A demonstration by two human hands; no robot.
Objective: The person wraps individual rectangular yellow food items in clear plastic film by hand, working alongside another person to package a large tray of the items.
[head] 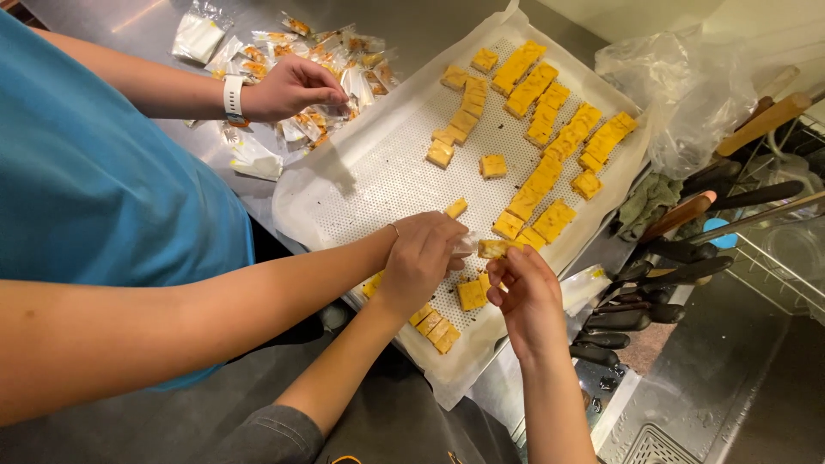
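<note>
Blue-sleeved co-worker's hand (288,88), at ten o'clock, rests on wrapped sweets (284,60). Centre: left hand (421,258) pinches a clear wrapper (465,244); right hand (528,292), at five o'clock, grips a yellow cake piece (493,248) over the lined tray (361,185).

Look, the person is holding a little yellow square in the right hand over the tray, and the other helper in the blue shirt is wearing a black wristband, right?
Not quite. The head view shows the helper's wristband is white, not black. The rest holds: the right hand pinches a yellow square over the tray.
</note>
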